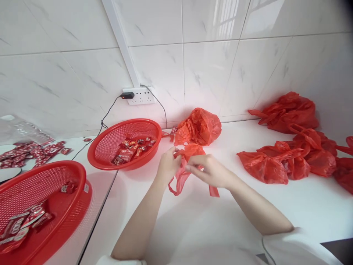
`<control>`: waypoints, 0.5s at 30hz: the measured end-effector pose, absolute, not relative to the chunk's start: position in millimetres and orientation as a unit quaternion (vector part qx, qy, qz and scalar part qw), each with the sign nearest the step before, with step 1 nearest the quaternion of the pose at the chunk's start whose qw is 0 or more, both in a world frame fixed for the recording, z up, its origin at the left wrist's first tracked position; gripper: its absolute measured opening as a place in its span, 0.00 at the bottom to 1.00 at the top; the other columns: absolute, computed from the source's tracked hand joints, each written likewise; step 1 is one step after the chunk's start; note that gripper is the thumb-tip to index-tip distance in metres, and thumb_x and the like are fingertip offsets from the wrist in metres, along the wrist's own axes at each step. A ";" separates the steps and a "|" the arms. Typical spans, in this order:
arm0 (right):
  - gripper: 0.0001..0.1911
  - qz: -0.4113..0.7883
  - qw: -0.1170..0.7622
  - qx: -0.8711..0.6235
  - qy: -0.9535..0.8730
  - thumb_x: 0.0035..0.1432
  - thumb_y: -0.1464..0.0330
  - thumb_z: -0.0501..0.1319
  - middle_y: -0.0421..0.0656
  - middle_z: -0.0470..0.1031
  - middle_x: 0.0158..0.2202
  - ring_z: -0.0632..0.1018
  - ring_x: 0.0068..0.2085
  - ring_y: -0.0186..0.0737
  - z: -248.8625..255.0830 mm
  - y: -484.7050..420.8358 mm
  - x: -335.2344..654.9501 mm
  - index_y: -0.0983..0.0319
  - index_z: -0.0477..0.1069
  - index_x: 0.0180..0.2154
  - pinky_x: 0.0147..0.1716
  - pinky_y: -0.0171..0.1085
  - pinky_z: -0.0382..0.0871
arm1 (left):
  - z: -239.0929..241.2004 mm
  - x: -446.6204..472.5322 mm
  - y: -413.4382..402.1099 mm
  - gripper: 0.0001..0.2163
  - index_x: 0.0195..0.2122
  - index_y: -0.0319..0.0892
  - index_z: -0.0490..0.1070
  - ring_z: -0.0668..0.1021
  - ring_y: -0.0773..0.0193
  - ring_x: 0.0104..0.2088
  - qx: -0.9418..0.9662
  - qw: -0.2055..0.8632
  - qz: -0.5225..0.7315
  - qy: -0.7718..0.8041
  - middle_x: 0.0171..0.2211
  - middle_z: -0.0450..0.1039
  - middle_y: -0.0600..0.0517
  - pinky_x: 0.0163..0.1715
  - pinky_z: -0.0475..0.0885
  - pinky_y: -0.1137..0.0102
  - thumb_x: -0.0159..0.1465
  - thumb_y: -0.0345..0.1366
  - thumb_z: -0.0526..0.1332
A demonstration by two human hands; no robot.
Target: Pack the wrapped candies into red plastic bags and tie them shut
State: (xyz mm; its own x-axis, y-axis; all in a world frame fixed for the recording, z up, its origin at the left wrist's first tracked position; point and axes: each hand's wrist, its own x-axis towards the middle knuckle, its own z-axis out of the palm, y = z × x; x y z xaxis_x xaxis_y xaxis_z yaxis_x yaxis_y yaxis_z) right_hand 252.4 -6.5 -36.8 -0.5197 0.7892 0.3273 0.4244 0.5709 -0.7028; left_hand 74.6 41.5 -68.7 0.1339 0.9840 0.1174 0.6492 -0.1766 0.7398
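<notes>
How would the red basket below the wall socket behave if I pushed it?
The basket likely holds its shape, looking like moulded plastic. It should be light for its size: its sides are perforated, and small packets only partly fill it. Those lie loose, so they might shift.

Wht tiled wall (154, 22) w/ grey veining; barred window reflection (226, 16) up top, R of ctr. Wht trunking (117, 29) slants down to wht socket strip (143, 96). Blk plug (127, 95) at strip's L end, tiny orange light showing; blk cord (109, 110) drops L from it, knotted partway. Grey cable (158, 100) leaves strip's top & curves down R. Wht tabletop (132, 187) has dark seam (102, 204) running diag. Far L: clear plastic bag (24, 129), crumpled, against loose red pkts (30, 152).
</notes>
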 end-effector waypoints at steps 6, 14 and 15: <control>0.15 0.153 0.172 -0.471 -0.852 0.65 0.74 0.47 0.52 0.72 0.48 0.76 0.40 0.42 -85.1 17.9 235.4 0.64 0.65 0.49 0.36 0.38 0.68 | -70.0 66.4 41.7 0.09 0.30 0.42 0.68 0.74 0.64 0.22 0.707 0.351 0.209 0.578 0.24 0.73 0.51 0.22 0.65 0.72 0.62 0.38 0.51; 0.11 0.167 0.002 -0.541 -0.824 0.62 0.68 0.52 0.46 0.75 0.27 0.77 0.28 0.43 -85.2 29.8 261.2 0.61 0.72 0.38 0.26 0.37 0.65 | -68.0 50.0 41.5 0.12 0.19 0.43 0.61 0.70 0.63 0.19 0.736 0.240 0.050 0.631 0.18 0.65 0.53 0.20 0.57 0.71 0.55 0.42 0.58; 0.11 0.182 0.019 -0.518 -0.836 0.62 0.67 0.52 0.43 0.74 0.25 0.76 0.26 0.41 -80.1 25.8 261.4 0.60 0.72 0.34 0.25 0.36 0.64 | -67.3 50.4 42.1 0.11 0.19 0.43 0.61 0.70 0.63 0.20 0.743 0.222 0.063 0.628 0.18 0.65 0.53 0.21 0.57 0.71 0.54 0.41 0.58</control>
State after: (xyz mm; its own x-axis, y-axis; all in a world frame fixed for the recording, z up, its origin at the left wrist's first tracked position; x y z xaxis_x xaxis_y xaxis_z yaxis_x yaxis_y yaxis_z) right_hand 261.4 25.8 -80.1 -0.4630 0.8724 -0.1568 0.8584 0.3971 -0.3248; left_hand 50.4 42.1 -67.3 0.2032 0.9614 -0.1854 0.9056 -0.1125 0.4090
